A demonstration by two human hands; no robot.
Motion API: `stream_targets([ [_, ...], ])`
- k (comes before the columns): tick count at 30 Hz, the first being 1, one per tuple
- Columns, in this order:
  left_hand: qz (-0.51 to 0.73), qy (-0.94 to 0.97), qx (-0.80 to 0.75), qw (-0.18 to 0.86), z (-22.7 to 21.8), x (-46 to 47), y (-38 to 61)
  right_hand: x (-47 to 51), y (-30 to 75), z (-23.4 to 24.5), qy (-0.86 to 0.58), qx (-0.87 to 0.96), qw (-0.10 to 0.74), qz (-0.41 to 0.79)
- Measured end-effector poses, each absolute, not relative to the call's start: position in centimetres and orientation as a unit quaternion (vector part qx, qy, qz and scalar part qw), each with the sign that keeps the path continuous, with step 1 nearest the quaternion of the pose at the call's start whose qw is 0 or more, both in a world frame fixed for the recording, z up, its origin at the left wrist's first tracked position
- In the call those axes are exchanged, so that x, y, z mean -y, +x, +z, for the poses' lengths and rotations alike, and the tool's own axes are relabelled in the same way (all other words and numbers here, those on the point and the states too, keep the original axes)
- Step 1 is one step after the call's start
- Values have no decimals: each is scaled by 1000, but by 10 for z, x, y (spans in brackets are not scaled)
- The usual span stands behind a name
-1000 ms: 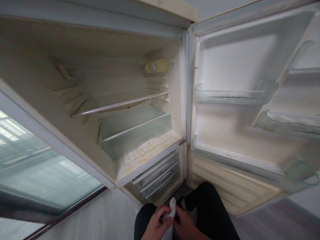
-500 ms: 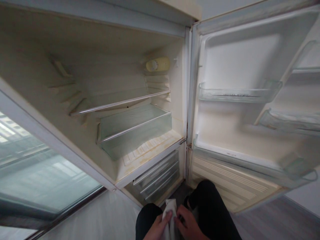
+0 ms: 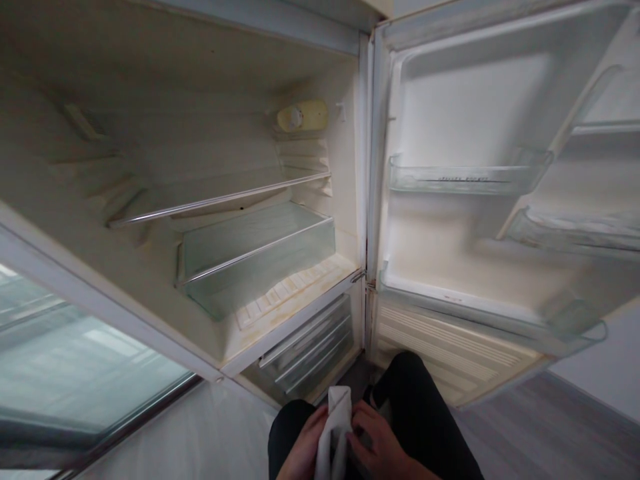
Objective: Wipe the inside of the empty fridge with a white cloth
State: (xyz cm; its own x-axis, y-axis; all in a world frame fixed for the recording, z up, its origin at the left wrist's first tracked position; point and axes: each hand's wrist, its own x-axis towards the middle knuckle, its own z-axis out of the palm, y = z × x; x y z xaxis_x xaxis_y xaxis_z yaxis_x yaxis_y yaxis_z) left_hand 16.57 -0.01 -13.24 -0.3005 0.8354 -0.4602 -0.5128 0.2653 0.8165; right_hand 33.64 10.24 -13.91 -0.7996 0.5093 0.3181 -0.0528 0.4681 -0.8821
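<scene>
Between my knees, at the bottom of the head view, I hold a pale folded cloth point(image 3: 336, 427) in both hands. My left hand point(image 3: 306, 445) is closed on the cloth's left side. Fingers of my right hand point(image 3: 373, 437) are curled against its right edge, gripping it. The cloth's upper end sticks up above my fingers. Beyond it stands an open fridge point(image 3: 295, 333) with yellowish stains on its floor. Inside are a glass shelf point(image 3: 225, 199), a clear drawer point(image 3: 265, 257) and a yellowish lamp housing point(image 3: 303, 117).
The fridge door point(image 3: 465, 113) is swung open to the right, with clear door racks point(image 3: 450, 180). Below, the freezer compartment shows clear drawer fronts point(image 3: 313, 353) beside its open ribbed door point(image 3: 445, 347). A window point(image 3: 100, 360) lies at the left, above grey flooring point(image 3: 200, 433).
The cloth stands higher and wider between my hands, and my left hand has shifted left and lower along it. My view has turned slightly, moving the fridge left and up.
</scene>
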Motion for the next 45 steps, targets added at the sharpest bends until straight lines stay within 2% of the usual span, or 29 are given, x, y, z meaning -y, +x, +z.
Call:
stream_targets([
  [13, 603, 173, -544, 558, -132, 17, 157, -95, 331, -148, -170, 804, 230, 521],
  [22, 592, 179, -564, 548, -141, 11, 157, -97, 334, -138, -192, 800, 214, 527],
  [34, 589, 183, -565, 548, -127, 12, 161, -93, 335, -140, -198, 804, 200, 524],
  [45, 587, 226, -648, 429, -144, -1, 157, -101, 334, -150, -208, 814, 221, 495],
])
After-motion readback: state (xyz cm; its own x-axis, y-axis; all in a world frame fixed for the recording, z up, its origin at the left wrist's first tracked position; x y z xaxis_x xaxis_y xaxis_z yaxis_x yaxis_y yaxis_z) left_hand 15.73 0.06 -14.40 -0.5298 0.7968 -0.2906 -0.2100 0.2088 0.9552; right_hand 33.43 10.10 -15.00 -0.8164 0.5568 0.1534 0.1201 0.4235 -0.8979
